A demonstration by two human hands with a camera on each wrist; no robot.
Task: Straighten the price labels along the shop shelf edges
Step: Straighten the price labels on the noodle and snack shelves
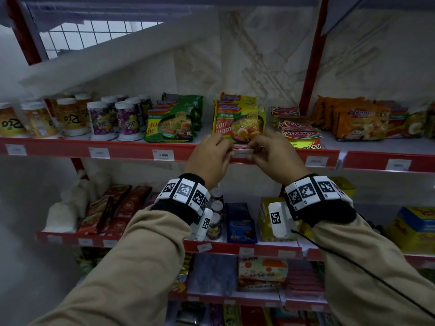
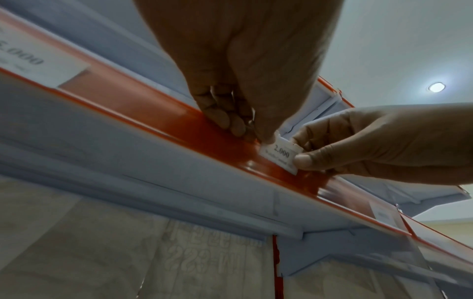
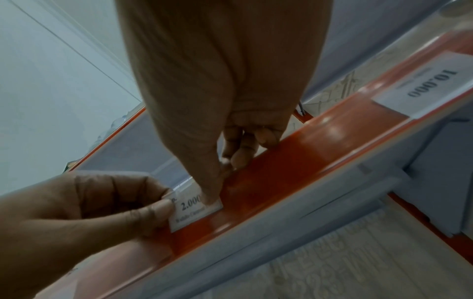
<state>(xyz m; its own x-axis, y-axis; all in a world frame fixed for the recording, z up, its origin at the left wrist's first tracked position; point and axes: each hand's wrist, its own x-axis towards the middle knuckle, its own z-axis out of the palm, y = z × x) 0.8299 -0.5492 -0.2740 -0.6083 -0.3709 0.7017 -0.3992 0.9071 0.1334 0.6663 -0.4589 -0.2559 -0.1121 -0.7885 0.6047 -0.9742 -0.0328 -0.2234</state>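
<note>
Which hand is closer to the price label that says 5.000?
Left. The left hand pinches the 2.000 label's left end, just right of the 5.000 label on the red shelf edge. The right hand pinches the far end, farther away.

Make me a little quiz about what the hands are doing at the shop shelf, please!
1. True or false: both hands hold the same price label.
2. Which number is printed on that label? A) 2.000 B) 7.500 C) 900
3. Fill in: the label sits on the ____ shelf edge strip, below the Kari Ayam noodle packets.

Key
1. True: the left hand and right hand each pinch one end of it.
2. A
3. red
</note>
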